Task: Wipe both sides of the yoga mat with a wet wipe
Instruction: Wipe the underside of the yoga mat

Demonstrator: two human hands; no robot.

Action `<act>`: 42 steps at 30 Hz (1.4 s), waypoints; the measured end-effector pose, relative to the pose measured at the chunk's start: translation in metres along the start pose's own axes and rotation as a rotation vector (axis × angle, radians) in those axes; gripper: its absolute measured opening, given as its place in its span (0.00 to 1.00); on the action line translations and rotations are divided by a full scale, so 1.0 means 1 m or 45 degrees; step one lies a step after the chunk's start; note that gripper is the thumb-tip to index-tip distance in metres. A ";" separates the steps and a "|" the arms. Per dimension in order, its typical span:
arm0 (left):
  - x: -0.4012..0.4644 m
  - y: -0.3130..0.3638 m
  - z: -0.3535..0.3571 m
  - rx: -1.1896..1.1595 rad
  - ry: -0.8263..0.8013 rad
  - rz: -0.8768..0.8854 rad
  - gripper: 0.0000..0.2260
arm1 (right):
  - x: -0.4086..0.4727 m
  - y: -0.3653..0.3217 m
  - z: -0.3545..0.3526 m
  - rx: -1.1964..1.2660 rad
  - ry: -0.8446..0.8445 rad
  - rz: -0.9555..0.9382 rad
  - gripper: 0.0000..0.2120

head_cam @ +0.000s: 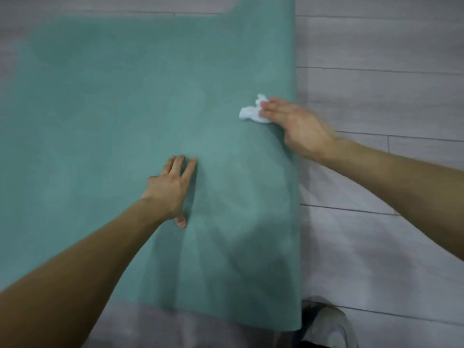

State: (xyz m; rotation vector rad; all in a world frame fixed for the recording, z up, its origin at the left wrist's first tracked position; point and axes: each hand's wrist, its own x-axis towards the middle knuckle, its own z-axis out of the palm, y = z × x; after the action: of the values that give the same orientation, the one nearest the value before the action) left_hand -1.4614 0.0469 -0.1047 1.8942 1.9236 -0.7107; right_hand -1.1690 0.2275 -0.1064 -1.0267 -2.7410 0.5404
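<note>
While wipe (251, 113) lies under right fingers (270, 109) | mat (113, 109) flat

Both forearms bare to the frame edge, no sleeves in view. No rings, watch or bracelets on the left hand (170, 187) or right hand (298, 129). Nails short, unpainted. Near right, a light grey shoe (331, 327) with dark opening, blurred.
</note>
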 end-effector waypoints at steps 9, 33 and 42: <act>0.015 0.018 -0.009 0.148 -0.048 0.049 0.86 | -0.132 -0.064 0.060 0.222 -0.244 -0.375 0.34; 0.017 0.029 -0.009 0.276 -0.106 0.036 0.86 | -0.091 -0.056 0.040 0.103 0.268 0.162 0.19; 0.017 0.027 -0.007 0.289 -0.087 0.052 0.86 | -0.040 -0.005 0.017 -0.062 0.323 0.049 0.16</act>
State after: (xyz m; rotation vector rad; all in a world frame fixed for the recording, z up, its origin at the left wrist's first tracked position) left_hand -1.4342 0.0642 -0.1110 2.0047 1.8227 -1.0048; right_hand -1.1467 0.1928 -0.1207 -1.0798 -2.5275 0.3247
